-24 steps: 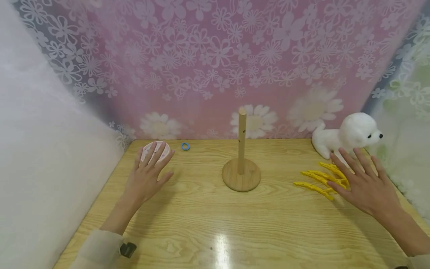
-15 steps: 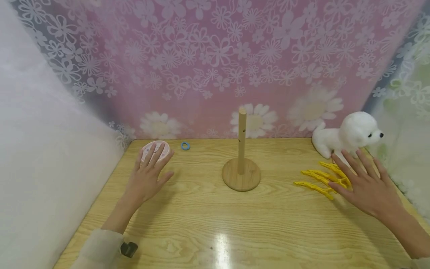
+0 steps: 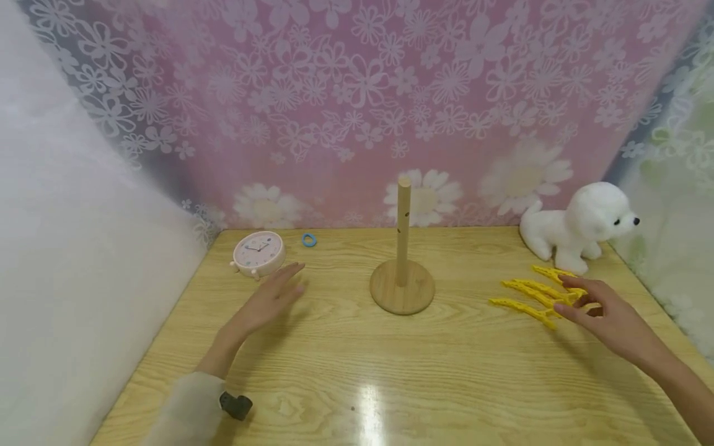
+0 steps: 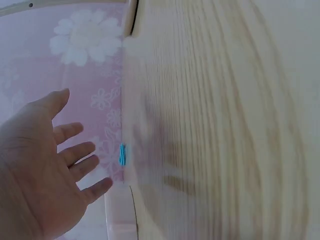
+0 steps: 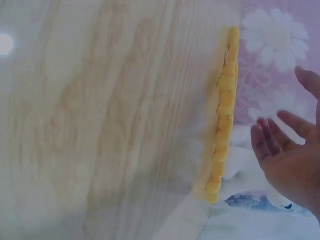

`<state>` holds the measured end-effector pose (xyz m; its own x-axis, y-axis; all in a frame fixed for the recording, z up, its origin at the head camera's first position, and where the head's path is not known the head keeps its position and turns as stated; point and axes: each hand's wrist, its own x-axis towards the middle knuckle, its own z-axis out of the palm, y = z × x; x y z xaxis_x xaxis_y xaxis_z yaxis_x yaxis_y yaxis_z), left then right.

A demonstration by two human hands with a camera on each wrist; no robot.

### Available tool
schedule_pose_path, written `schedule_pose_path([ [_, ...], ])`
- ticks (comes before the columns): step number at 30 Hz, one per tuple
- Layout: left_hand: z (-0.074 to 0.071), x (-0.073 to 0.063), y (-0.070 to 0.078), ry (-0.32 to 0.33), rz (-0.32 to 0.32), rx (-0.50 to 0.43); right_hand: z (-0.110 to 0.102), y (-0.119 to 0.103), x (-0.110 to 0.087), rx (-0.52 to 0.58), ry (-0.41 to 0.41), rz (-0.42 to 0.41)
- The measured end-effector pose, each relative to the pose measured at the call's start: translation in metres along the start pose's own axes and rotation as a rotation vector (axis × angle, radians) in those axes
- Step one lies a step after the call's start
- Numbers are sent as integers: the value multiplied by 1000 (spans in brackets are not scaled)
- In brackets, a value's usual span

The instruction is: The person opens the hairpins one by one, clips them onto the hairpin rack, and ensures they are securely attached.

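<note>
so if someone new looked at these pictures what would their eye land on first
Probably the wooden stand, its post upright near the middle of the table. Next, likely the white plush dog at the back right, with a bright yellow pronged thing in front of it, close to the right hand. The round pale pink clock at the back left may follow.

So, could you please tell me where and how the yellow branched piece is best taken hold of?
Probably by the joined right end, pinched from above by the right hand: the yellow branched piece lies flat on the table, with slim prongs spreading towards the wooden stand.
</note>
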<state>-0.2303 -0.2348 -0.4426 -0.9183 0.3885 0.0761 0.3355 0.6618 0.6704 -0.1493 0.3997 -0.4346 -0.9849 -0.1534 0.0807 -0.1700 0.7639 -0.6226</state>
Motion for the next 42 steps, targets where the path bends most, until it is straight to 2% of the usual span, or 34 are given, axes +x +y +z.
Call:
schedule_pose_path([
  [2,4,4,3,-27,-26,-61,2,0,-1,40,-34,10],
  [8,16,21,10,-67,-56,-109,12,1,0,95,-145,8],
  [14,32,39,18,-130,-61,-151,20,4,1,35,-125,-54],
  [22,58,63,31,-192,6,-84,27,3,3,-69,-80,-76],
  [30,75,82,42,-248,53,0,38,0,7,-141,-88,-103],
  [37,88,89,47,-270,30,120,42,-9,9,-253,-84,-44],
  [42,94,90,59,-242,5,224,43,-16,8,-319,-72,-37],
])
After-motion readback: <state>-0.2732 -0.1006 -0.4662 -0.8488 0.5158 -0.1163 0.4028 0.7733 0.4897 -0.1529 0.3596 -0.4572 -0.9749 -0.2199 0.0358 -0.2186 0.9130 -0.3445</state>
